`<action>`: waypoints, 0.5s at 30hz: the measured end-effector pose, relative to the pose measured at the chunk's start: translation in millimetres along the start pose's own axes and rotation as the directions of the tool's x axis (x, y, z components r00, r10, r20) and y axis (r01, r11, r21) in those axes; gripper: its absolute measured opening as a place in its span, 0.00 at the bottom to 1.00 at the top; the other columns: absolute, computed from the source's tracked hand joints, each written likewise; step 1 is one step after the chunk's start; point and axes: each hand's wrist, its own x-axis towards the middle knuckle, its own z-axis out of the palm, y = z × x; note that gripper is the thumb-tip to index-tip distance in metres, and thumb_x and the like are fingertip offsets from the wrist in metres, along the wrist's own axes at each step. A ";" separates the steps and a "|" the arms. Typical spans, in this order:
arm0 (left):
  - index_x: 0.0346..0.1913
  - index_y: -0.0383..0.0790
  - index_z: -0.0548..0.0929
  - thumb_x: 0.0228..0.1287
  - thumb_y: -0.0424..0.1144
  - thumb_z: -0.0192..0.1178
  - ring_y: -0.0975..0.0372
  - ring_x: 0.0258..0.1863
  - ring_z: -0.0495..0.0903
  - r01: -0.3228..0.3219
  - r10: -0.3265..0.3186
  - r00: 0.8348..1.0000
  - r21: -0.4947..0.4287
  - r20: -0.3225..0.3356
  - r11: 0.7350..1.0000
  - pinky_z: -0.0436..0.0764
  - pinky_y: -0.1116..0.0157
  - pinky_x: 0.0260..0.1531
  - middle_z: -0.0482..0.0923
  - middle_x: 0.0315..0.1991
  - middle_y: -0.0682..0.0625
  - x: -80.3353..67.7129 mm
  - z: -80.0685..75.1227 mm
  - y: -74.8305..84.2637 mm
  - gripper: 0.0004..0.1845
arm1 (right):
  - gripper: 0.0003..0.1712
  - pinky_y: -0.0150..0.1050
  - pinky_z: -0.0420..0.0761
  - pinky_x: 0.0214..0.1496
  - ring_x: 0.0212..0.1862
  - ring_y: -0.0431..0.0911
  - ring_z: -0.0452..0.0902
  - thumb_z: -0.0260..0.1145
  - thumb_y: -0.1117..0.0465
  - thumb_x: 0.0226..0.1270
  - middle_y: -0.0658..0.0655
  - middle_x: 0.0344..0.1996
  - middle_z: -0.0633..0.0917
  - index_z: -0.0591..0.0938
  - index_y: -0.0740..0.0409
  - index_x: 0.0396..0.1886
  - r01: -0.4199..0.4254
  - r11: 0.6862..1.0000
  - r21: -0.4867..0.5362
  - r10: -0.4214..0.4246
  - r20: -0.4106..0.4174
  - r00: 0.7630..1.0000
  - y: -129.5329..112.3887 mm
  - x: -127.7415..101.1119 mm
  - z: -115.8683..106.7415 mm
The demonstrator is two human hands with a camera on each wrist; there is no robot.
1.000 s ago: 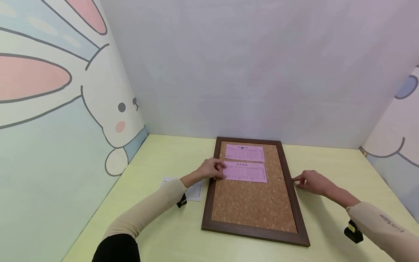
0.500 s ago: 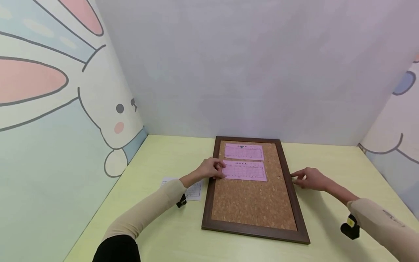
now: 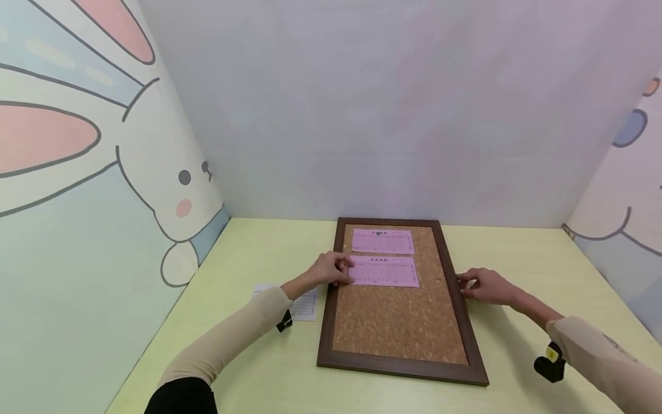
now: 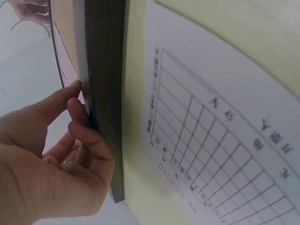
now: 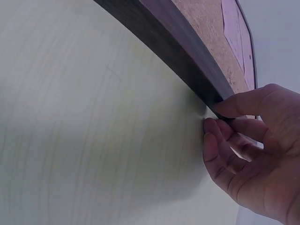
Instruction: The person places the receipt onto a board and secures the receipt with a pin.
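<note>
Filling the background, a grey wall [image 3: 372, 115] stands behind a pale yellow bench [image 3: 248, 368]. Cork board [image 3: 398, 328], brown frame, lies on the bench, long sides running away from the person; probably laid down so both hands can reach its face and edges. White sheet [image 3: 305, 305], printed grid, on the bench just left of the board, partly hidden by the left sleeve [image 3: 238, 326]; likely put there to be within reach. Lower pink slip [image 3: 385, 272] is on the cork, upper half, roughly parallel to the one above; the alignment looks deliberate. Upper pink slip [image 3: 383, 242] just above it, near the top rail. Right hand [image 3: 486, 286] at the board's right rail: grip pinching the frame edge, fingers curled, presumably to stop the board sliding. Left hand [image 3: 331, 268] reaches over the left rail: grip pinching the left end of the lower pink slip, thumb and index finger at its two corners, presumably to hold it straight. Pressure, can't tell. Blue-green spot [image 3: 378, 233] at the upper slip's top edge, too small to identify; maybe a fastener.
</note>
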 end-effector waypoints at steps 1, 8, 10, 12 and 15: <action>0.49 0.34 0.85 0.59 0.33 0.74 0.66 0.16 0.74 0.001 -0.001 1.000 -0.002 0.001 1.000 0.73 0.72 0.20 0.78 0.22 0.54 -0.5 -0.9 0.1 0.16 | 0.25 0.32 0.80 0.36 0.36 0.42 0.83 0.72 0.67 0.62 0.64 0.40 0.87 0.80 0.81 0.54 0.014 1.000 0.005 -0.014 -0.008 1.000 -0.3 -1.0 0.9; 0.48 0.34 0.85 0.58 0.31 0.75 0.66 0.15 0.73 0.009 -0.009 1.000 -0.003 -0.016 1.000 0.74 0.71 0.19 0.79 0.22 0.53 -3.5 -8.3 -5.1 0.16 | 0.27 0.35 0.82 0.36 0.36 0.43 0.80 0.71 0.67 0.62 0.60 0.36 0.82 0.79 0.80 0.57 0.084 0.996 -0.044 -0.085 -0.024 0.996 -5.7 5.4 5.4; 0.49 0.34 0.85 0.58 0.32 0.74 0.66 0.16 0.74 -0.002 0.002 1.000 -0.005 -0.014 1.000 0.74 0.71 0.20 0.80 0.23 0.51 -3.3 -9.5 -6.2 0.16 | 0.26 0.36 0.80 0.35 0.35 0.44 0.77 0.69 0.67 0.63 0.60 0.34 0.82 0.79 0.80 0.57 0.086 0.990 -0.111 -0.088 -0.011 0.996 -7.6 11.2 1.5; 0.49 0.34 0.85 0.59 0.32 0.74 0.66 0.16 0.74 -0.014 0.014 1.000 -0.009 -0.009 1.000 0.75 0.71 0.20 0.81 0.24 0.50 -3.9 -10.4 -5.7 0.16 | 0.26 0.38 0.77 0.34 0.34 0.44 0.73 0.68 0.66 0.63 0.60 0.33 0.81 0.78 0.80 0.57 0.083 0.980 -0.183 -0.081 0.016 0.997 -7.6 16.3 -6.1; 0.49 0.34 0.85 0.59 0.32 0.74 0.66 0.17 0.74 -0.019 0.019 1.000 -0.017 -0.011 1.000 0.75 0.71 0.21 0.81 0.25 0.49 -5.4 -11.3 -5.4 0.16 | 0.26 0.38 0.72 0.32 0.31 0.44 0.71 0.66 0.67 0.62 0.63 0.30 0.81 0.78 0.80 0.57 0.058 0.976 -0.210 -0.045 0.062 0.997 -3.0 19.2 -24.4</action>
